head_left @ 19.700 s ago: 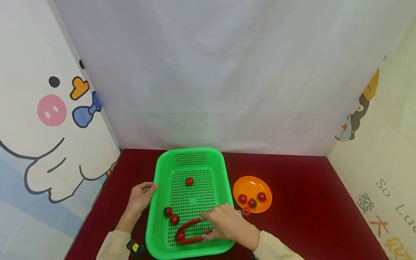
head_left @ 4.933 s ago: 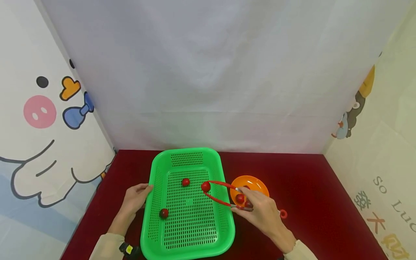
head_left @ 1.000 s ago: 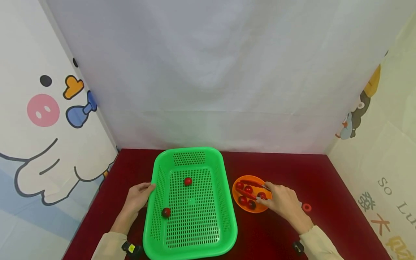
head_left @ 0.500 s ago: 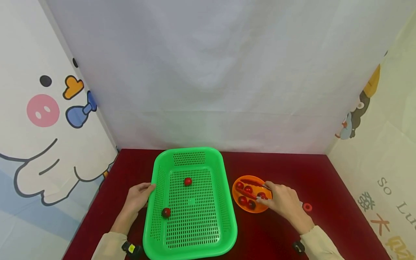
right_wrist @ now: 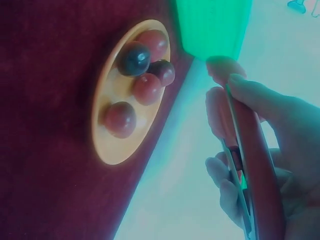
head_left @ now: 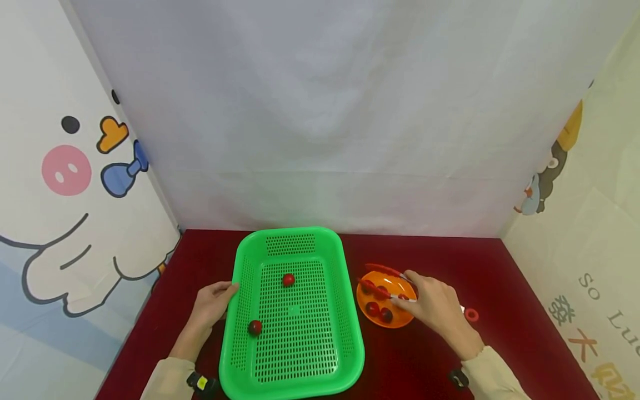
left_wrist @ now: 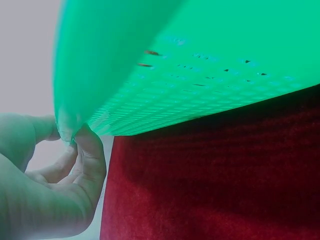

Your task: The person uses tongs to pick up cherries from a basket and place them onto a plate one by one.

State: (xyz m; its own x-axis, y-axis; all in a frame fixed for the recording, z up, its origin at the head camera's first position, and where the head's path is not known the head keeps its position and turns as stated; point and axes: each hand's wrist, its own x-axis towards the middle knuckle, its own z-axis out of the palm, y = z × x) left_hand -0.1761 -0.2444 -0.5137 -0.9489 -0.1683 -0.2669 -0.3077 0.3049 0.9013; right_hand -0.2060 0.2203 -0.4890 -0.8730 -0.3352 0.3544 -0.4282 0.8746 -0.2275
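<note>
My left hand (head_left: 211, 305) pinches the left rim of a green perforated basket (head_left: 295, 355) between thumb and fingers, plain in the left wrist view. Inside the basket lie a red round fruit (head_left: 288, 279) and a darker one (head_left: 255, 328), apart from each other. My right hand (head_left: 437, 305) grips metal tongs (head_left: 382, 269) with red ends, spread apart with nothing between them. The tongs hang above an orange plate (head_left: 399, 318) right of the basket. Several round fruits (right_wrist: 120, 120) lie on the plate, one of them very dark (right_wrist: 133, 58); the tongs partly cover some in the head view.
A dark red cloth (head_left: 440, 255) covers the table. A white curtain (head_left: 320, 139) hangs behind it, with printed panels on the left (head_left: 70, 244) and right (head_left: 565, 250). The tongs' red ring end (head_left: 471, 315) sticks out past my right wrist.
Over the last half second the tongs rise off the plate. Since 4.9 seconds ago, the fruit they held has come onto the plate. My left hand stays on the rim.
</note>
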